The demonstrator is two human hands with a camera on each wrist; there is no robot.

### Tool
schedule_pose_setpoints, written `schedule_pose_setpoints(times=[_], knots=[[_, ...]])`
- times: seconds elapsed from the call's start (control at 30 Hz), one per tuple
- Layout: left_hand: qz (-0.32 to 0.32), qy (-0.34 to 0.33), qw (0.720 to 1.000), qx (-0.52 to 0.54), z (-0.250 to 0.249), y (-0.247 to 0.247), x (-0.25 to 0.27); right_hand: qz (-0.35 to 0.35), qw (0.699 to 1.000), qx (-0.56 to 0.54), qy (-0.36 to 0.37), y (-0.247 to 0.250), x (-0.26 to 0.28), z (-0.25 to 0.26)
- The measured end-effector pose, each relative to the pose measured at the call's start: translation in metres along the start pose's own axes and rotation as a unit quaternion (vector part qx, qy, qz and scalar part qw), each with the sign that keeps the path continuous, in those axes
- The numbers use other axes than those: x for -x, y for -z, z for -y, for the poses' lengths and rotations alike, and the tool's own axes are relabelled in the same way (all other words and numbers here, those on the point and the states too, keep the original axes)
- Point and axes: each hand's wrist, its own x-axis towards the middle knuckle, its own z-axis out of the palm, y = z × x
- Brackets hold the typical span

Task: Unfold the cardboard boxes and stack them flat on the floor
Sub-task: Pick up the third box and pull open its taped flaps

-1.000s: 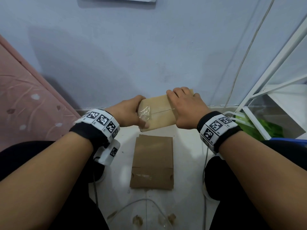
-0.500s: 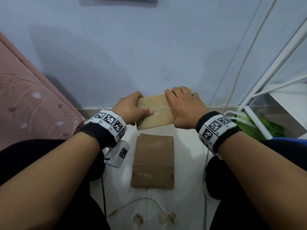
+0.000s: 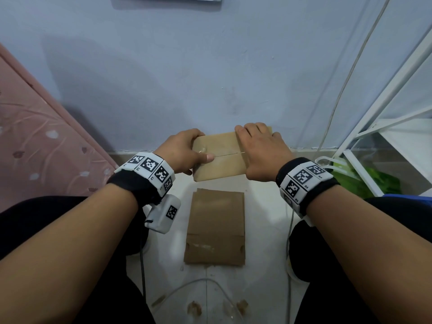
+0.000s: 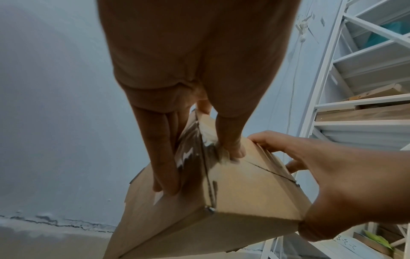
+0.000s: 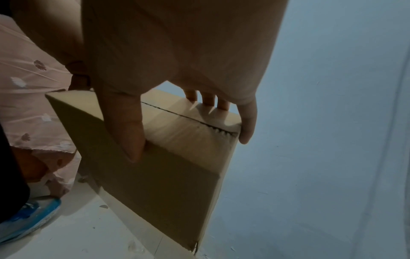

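The cardboard box (image 3: 219, 157) is up off the floor in front of me, near the wall (image 3: 210, 78), with one flattened box (image 3: 215, 228) already lying on the white floor (image 3: 264, 230) below it. Compared with a second ago, my left hand (image 3: 180, 153) has shifted: its thumb (image 3: 208, 157) then sat lower on the near left corner over the crinkled clear tape (image 4: 193, 140), and now it lies at the left end of the seam (image 3: 231, 154) between the two top flaps. In the left wrist view the thumb tip presses right where the tape bunches, the other fingers (image 4: 164, 157) wrapped down the end face. My right hand (image 3: 259, 153) has barely moved; it clasps the right end, thumb (image 5: 126, 126) on the near side, fingertips over the far edge.

I read that as the start of peeling or breaking the tape so the flaps can open; the box is still closed, so flattening it remains ahead.

As for writing: I see none on either box. The wrist bands (image 3: 149, 167) carry only square coded markers, and a scribble on the white shelf (image 4: 346, 240) is too blurred for me to read, possibly digits.
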Motion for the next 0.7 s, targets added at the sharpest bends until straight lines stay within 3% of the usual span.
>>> schedule_pose_setpoints(times=[0.7], knots=[[0.061,0.017,0.994,0.084,0.004,-0.001,-0.007,0.023,0.999,0.009,-0.027,-0.014,-0.006,-0.005]])
